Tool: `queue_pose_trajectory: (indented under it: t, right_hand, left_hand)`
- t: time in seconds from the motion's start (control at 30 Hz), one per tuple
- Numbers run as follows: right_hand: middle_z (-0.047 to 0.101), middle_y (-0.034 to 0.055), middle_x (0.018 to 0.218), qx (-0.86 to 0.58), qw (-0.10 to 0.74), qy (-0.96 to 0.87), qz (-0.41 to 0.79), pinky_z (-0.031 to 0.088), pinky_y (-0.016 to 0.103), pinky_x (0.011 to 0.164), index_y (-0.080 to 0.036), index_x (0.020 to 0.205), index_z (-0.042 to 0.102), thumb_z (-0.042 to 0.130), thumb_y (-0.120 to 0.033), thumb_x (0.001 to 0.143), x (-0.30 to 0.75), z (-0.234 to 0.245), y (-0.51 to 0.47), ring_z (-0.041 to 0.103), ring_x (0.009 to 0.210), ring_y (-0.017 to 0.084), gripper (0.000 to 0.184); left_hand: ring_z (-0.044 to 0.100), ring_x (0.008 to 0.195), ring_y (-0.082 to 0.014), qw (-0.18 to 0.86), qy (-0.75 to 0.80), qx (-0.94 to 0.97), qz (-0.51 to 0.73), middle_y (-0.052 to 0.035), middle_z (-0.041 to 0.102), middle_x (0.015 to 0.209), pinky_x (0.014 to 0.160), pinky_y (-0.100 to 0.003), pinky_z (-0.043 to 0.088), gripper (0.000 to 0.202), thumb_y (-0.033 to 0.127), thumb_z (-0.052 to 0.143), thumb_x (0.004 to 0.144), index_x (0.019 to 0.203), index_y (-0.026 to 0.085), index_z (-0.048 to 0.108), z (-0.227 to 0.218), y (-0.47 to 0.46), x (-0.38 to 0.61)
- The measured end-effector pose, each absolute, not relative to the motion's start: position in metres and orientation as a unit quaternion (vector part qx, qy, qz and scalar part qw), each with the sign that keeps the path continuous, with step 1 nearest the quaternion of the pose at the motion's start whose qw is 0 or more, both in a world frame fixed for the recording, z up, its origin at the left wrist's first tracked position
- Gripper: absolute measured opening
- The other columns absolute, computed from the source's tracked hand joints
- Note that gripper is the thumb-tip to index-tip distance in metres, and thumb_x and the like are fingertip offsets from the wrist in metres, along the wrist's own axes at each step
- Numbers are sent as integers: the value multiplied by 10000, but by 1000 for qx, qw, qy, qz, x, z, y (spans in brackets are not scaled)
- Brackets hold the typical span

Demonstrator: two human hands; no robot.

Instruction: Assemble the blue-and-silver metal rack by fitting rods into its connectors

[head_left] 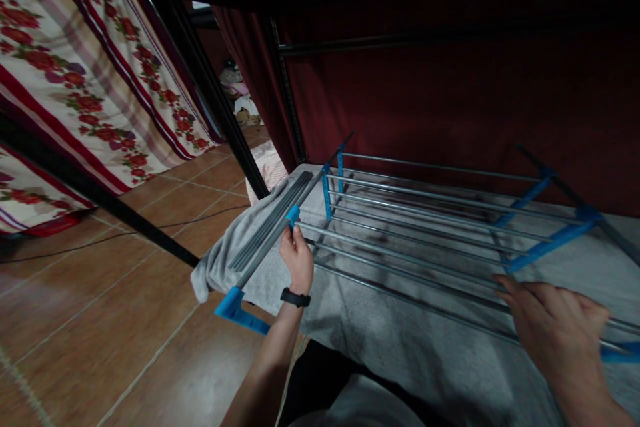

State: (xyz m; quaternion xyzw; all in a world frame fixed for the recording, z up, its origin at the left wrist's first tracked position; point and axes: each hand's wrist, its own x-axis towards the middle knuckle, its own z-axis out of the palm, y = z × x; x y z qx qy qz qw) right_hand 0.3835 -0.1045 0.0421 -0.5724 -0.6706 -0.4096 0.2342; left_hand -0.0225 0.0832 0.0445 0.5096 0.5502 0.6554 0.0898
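Observation:
A rack of grey metal rods and blue plastic joints, its frame partly assembled, lies across the bed in front of me. My left hand (pixel 299 259), with a black band at the wrist, pinches a blue plastic connector (pixel 293 215) where a rod meets the long side tube (pixel 270 250). Toward the right end, my right hand (pixel 555 320) is closed around a metal rod (pixel 440 268) of the rack. A blue corner piece (pixel 240 310) sits at the near left end of the side tube. The right fingertips are partly hidden.
Several loose grey rods (pixel 273 221) lie side by side on the grey blanket (pixel 360 310). Black metal posts (pixel 215 93) frame the bed, with a dark red curtain (pixel 425 100) behind. A floral cloth (pixel 100 80) hangs at left over the tiled floor (pixel 150 333); a cable (pixel 120 235) crosses it.

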Motion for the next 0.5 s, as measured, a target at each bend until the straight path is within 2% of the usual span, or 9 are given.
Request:
queue_pose_trajectory:
  t: [0.3,0.5]
  right_hand:
    - [611,-31,734,-588,219,-666,-403,286,386,761,-264,1232,675,621,-351,996,378,46,-107,508,644,129,257]
    - [587,-34,717,-586,208,-673,-401,267,376,785,-251,1247,671,618,-359,1001,378,48,-105,483,665,126,274]
  left_hand:
    - [646,1132,-294,109,550,509,653,-163,710,1173,1019,-417,483,401,437,465,995,1148,141,687,47,80,-23]
    - [642,1134,-282,114,534,502,671,-144,724,1095,1064,-418,458,463,482,404,1009,1052,144,716,51,82,-23]
